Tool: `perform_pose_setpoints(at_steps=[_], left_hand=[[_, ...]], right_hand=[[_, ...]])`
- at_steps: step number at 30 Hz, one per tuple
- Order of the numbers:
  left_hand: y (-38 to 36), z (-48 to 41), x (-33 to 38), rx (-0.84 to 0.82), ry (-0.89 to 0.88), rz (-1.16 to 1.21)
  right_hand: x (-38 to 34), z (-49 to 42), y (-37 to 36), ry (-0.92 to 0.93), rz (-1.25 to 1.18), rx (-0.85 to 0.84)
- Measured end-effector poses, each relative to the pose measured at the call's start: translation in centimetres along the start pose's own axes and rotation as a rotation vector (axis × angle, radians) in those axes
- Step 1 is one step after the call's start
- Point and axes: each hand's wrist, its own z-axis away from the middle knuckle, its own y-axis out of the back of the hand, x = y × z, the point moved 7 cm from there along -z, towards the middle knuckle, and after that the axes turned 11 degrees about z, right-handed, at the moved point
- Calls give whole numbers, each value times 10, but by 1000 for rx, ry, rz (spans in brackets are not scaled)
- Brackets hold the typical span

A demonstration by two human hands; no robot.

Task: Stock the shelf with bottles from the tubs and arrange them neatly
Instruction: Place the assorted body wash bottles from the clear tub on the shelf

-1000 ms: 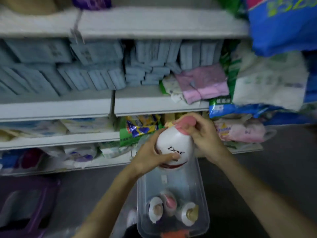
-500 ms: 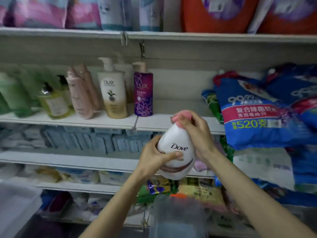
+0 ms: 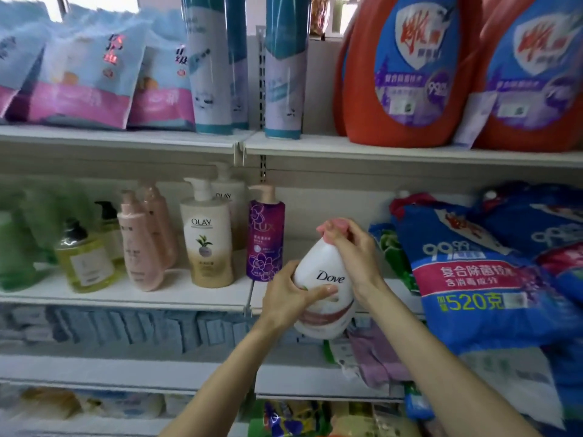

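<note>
I hold a white Dove bottle (image 3: 325, 288) with a pink cap in front of the middle shelf (image 3: 189, 298). My left hand (image 3: 290, 294) grips its body from the left, thumb across the label. My right hand (image 3: 353, 250) curls round its neck and pink cap from the right. The bottle hangs at shelf height, just right of a purple Lux pump bottle (image 3: 265, 238). Left of that stand a cream Olay bottle (image 3: 208, 244), pink bottles (image 3: 142, 244) and a yellow pump bottle (image 3: 83, 260). The tub is out of view.
Blue detergent bags (image 3: 479, 279) lean on the shelf's right part, close to my right hand. Bare shelf shows between the Lux bottle and the bags. Orange detergent jugs (image 3: 407, 74) and pouches fill the shelf above. Blue packs (image 3: 126, 326) lie on the shelf below.
My view has risen from the tub on the floor to the bottle shelf. Both hands have lifted the Dove bottle up to that shelf, keeping the same grip.
</note>
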Motion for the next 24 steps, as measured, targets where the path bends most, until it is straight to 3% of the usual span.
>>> perform_pose_setpoints(at_steps=[11,20,24], left_hand=[[-14,-81,-33,-24,82,97],[-23,-111,-47,-35,100,43],[-20,-103,-57,61,21,-164]], right_hand=[[49,-55,1,16,189,-117],[152,-39,27,-278,168,-182],[177,-31,27,-319,157,-182]])
